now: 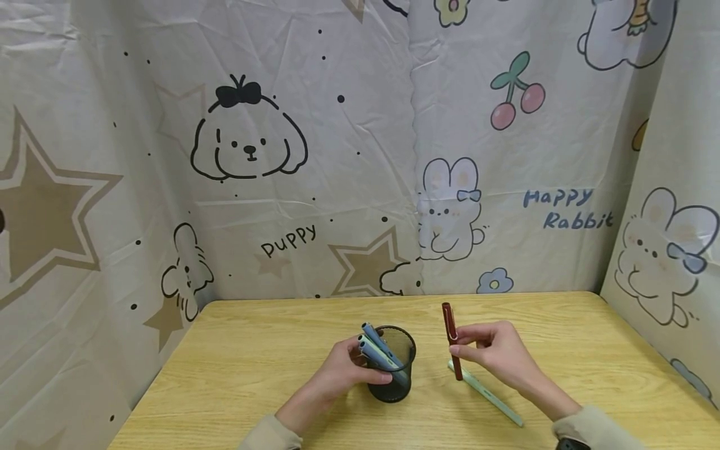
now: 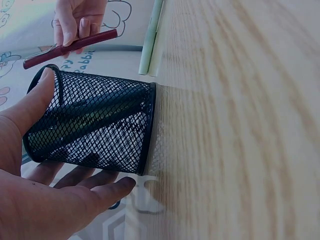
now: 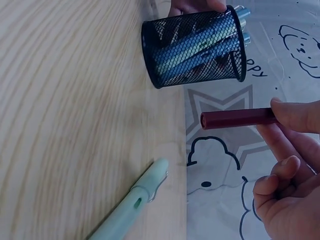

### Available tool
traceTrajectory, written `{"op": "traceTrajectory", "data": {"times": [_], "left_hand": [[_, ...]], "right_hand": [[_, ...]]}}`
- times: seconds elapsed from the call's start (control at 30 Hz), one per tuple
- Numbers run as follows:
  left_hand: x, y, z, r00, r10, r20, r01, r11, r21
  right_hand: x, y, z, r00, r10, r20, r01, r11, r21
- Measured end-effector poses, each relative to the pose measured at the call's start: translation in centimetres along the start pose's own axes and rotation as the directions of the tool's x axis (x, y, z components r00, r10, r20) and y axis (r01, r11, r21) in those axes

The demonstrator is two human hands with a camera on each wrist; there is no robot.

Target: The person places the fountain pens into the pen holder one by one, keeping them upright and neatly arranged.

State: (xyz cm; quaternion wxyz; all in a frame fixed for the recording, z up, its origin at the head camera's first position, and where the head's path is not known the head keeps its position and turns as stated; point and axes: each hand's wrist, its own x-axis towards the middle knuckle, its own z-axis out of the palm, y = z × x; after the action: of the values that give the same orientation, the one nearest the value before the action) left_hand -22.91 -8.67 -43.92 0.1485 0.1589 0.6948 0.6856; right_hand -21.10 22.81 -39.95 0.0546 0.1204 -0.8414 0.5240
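Note:
My left hand grips a black mesh pen holder from its left side, thumb at the rim and fingers around the wall. Several blue and light green pens lean together inside it, their ends poking out over the rim. To the right of the holder, my right hand pinches a dark red pen between thumb and fingers; the pen is nearly upright, its clip end up. Below that pen, a pale green pen lies slantwise on the table.
The wooden table has light grain and runs to a printed curtain with cartoon animals and stars behind it. More of the same cloth hangs at both sides.

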Motion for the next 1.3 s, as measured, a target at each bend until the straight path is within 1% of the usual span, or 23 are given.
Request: {"op": "traceTrajectory", "data": {"times": [0.17,0.33,0.67,0.87,1.03,1.17,1.3], "left_hand": [[0.0,0.1,0.1,1.0,-0.013,-0.012,0.013,1.0,0.0],[0.0,0.1,0.1,1.0,-0.019,-0.018,0.019,1.0,-0.001],[0.0,0.0,0.0,1.0,-0.007,-0.009,0.007,1.0,-0.011],[0.0,-0.1,0.0,1.0,-0.004,-0.014,0.004,1.0,0.001],[0.0,0.0,0.1,1.0,0.009,-0.008,-0.009,1.0,0.007],[0.0,0.1,0.1,1.0,0.013,-0.004,-0.013,1.0,0.001],[0.0,0.0,0.1,1.0,0.009,-0.002,-0.009,1.0,-0.002]], "right_hand": [[0.2,-0.7,0.3,1.0,0.01,-0.004,-0.01,1.0,0.012],[0.5,-1.3,0.6,1.0,0.0,-0.01,0.0,1.0,0.0],[1.1,-3.1,1.5,0.994,-0.071,-0.077,0.076,0.995,0.062],[1.3,-4.3,2.3,0.99,-0.096,-0.106,0.103,0.993,0.06],[1.8,-5.0,3.0,0.987,-0.117,-0.109,0.125,0.99,0.064],[2.2,-5.2,3.5,0.987,-0.118,-0.111,0.126,0.99,0.07],[2.6,-5.2,4.0,0.989,-0.119,-0.088,0.127,0.988,0.086]]}}
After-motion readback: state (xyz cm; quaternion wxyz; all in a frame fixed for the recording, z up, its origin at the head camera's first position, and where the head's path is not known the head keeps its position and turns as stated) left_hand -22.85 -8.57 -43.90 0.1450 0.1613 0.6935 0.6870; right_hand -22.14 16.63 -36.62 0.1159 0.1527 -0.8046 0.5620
